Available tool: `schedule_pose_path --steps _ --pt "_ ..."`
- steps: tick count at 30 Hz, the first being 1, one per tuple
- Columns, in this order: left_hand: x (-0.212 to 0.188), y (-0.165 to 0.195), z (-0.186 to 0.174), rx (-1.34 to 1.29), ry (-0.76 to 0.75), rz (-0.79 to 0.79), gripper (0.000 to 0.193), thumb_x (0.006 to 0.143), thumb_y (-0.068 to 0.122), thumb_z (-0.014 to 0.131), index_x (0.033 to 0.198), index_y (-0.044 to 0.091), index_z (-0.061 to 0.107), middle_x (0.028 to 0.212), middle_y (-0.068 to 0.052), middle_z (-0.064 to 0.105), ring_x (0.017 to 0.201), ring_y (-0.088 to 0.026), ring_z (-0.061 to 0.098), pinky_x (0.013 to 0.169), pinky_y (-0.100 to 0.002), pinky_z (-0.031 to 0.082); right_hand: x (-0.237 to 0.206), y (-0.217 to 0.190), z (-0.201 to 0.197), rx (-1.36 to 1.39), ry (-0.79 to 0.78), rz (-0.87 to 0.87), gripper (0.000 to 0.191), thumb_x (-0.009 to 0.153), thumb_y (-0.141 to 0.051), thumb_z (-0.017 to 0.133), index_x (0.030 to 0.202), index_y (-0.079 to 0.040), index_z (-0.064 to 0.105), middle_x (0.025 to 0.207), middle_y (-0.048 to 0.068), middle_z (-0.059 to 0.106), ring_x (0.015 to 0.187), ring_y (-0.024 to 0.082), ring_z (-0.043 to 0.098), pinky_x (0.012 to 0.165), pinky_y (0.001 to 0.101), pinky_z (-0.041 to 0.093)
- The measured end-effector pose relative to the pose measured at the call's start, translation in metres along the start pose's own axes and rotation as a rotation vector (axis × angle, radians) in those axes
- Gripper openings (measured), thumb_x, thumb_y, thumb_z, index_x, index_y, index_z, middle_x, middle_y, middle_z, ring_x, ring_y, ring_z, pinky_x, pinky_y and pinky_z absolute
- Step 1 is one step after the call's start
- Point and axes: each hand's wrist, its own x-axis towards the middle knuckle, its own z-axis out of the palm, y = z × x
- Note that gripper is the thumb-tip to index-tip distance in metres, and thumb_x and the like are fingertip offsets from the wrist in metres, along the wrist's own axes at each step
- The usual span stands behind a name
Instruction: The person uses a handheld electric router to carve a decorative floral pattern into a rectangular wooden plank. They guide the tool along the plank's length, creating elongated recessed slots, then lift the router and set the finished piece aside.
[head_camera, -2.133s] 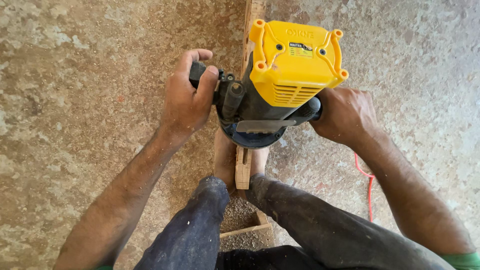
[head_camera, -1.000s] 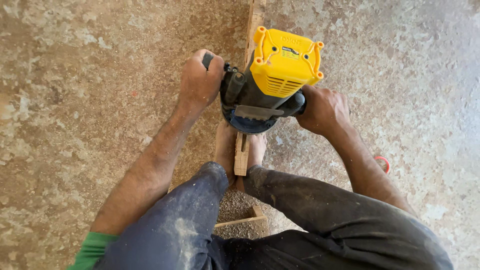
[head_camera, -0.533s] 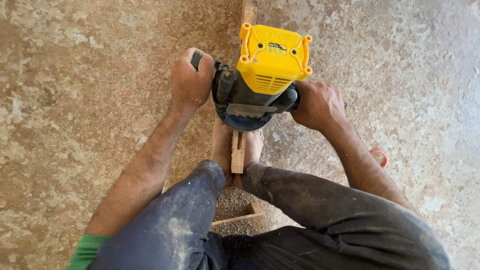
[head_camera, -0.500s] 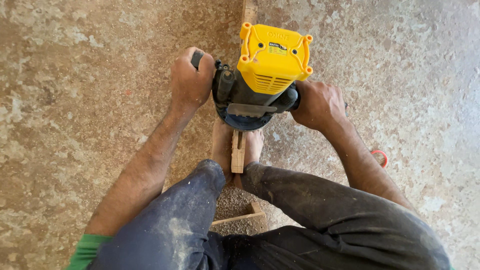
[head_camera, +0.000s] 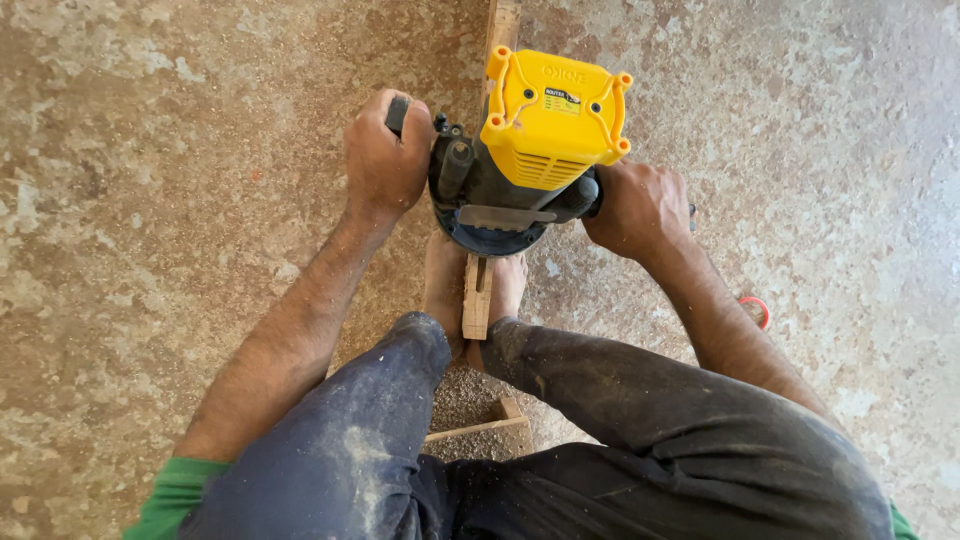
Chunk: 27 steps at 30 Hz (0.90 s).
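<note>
— Looking down from the head view, what is in hand?

— A yellow-topped router (head_camera: 545, 140) stands upright on a narrow wooden strip (head_camera: 478, 295) that runs along the floor (head_camera: 150, 200) between the person's bare feet. The left hand (head_camera: 385, 160) is wrapped tight round the black side handle on its side; the right hand (head_camera: 640, 205) is clenched round the opposite handle. Both grips are fully closed, with no slack showing.

— Where exactly is the strip?

— Its near end shows between the two feet, which seem to pin it down; its far end comes out beyond the router's top, at the upper edge. The router's round base covers the middle, so the cutter itself is hidden.

— Which step, would you say?

— Judging by the stance, a routing pass along the strip, partway down its length. Sawdust lies over the trousers and the floor.

— And the next move calls for?

— Probably steady, level pressure on both handles, keeping the base flat and centred on so narrow a strip, with the feet holding firm.
</note>
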Motion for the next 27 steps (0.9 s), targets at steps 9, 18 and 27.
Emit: schedule_pose_path --steps 9,18,27 --pt "-0.005 0.004 -0.001 -0.007 0.028 0.042 0.026 0.099 0.022 0.059 0.093 -0.002 0.066 0.074 -0.015 0.07 0.068 -0.024 0.073 0.062 -0.038 0.056 -0.002 0.003 0.005 -0.031 -0.024 0.031 0.013 0.09 -0.028 0.068 0.086 -0.017 0.075 0.069 0.008 0.07 0.059 0.026 0.069 0.057 0.0418 0.052" --pt "-0.023 -0.014 -0.004 -0.047 0.003 0.072 0.025 0.1 0.023 0.055 0.096 0.0 0.064 0.077 -0.012 0.068 0.07 -0.025 0.07 0.064 -0.038 0.055 -0.006 0.005 0.029 -0.025 -0.041 -0.027 0.011 0.101 -0.018 0.06 0.097 -0.008 0.063 0.071 0.003 0.064 0.053 0.023 0.063 0.051 0.0401 0.055" --pt "-0.035 -0.016 -0.006 -0.084 0.034 0.076 0.025 0.101 0.025 0.056 0.099 0.001 0.064 0.079 -0.015 0.066 0.074 -0.026 0.069 0.068 -0.04 0.054 -0.018 -0.005 0.026 0.064 0.236 -0.118 0.029 0.077 -0.013 0.072 0.105 -0.007 0.066 0.085 0.011 0.071 0.074 0.034 0.07 0.066 0.0485 0.055"
